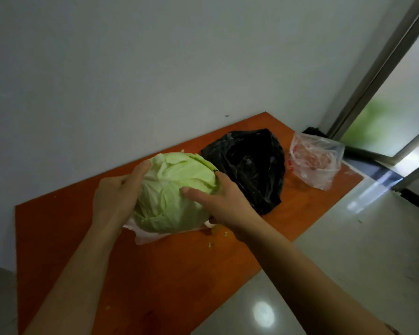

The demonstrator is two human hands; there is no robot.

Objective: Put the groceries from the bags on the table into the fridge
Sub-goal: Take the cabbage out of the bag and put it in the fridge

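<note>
Left hand (116, 197) and right hand (224, 204) clasped the cabbage (177, 189) from either side, mid-table (82, 238), on or just above a pale bag (145, 234); couldn't tell which. Risk: outer leaves were loose, so the head could slip out on the lift, or the bag could drag along. Behind sat a black bag (249, 168), then a clear bag (317, 163) by the far right corner.
</note>
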